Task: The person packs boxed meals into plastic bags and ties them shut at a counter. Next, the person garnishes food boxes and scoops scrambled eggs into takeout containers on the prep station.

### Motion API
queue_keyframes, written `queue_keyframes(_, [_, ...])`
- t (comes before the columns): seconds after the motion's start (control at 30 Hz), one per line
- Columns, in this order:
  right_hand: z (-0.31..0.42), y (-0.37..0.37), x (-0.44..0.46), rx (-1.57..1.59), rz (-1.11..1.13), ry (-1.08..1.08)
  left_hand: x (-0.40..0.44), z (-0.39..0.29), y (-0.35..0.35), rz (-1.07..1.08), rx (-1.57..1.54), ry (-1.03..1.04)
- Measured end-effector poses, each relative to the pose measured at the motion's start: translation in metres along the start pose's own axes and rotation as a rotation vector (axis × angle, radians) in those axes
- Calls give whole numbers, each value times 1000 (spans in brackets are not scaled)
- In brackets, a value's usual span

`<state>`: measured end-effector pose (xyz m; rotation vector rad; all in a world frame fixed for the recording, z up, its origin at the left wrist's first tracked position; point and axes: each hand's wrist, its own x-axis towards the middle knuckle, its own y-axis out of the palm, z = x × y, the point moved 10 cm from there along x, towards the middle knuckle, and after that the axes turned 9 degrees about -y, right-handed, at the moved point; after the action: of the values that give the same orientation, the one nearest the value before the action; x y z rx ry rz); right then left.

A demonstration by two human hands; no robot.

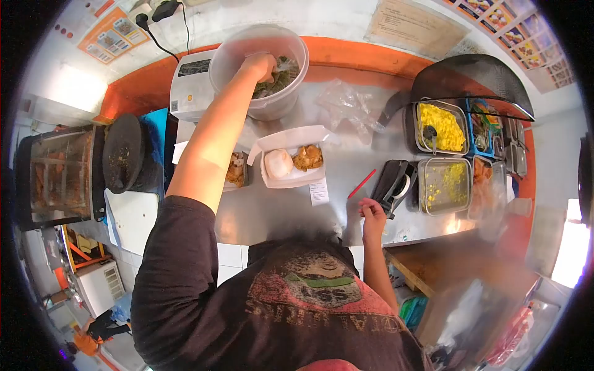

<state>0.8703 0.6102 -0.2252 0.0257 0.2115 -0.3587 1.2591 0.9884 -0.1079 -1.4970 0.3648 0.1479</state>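
My left hand (260,67) reaches down into a translucent plastic bucket (226,62), fingers curled over a pile of greenish, shiny contents (281,79), perhaps small packets. What it grips is hidden. Beside a black tape dispenser (396,182), my right hand (372,216) hovers over the counter edge with its fingers pinched together; anything between them is too small to name. A red pen (362,183) lies just beyond it. Between the hands stands an open white paper box (288,182) holding a rice mound (278,163) and fried chicken (308,157). My left forearm partly covers another food box (236,170).
A paper slip (318,191) pokes out below the open box. Clear plastic bags (352,105) lie behind. On the right are trays of yellow food (440,127) under a raised dark mesh cover (473,77). A white printer-like machine (192,83) stands left of the bucket.
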Motion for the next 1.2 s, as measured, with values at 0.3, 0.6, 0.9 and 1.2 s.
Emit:
queue_keyframes(0.3, [20, 57, 10, -10, 127, -36, -101, 20, -121, -863, -609, 140])
queue_keyframes(0.6, [142, 213, -45, 290, 669, -268, -330, -82, 54, -51, -1231, 102])
queue_keyframes(0.9, [56, 140, 23, 12, 19, -65, -376, 65, 158, -160, -1918, -335])
queue_keyframes(1.2, [60, 6, -50, 38, -181, 19, -348, 109, 129, -601, -1447, -570])
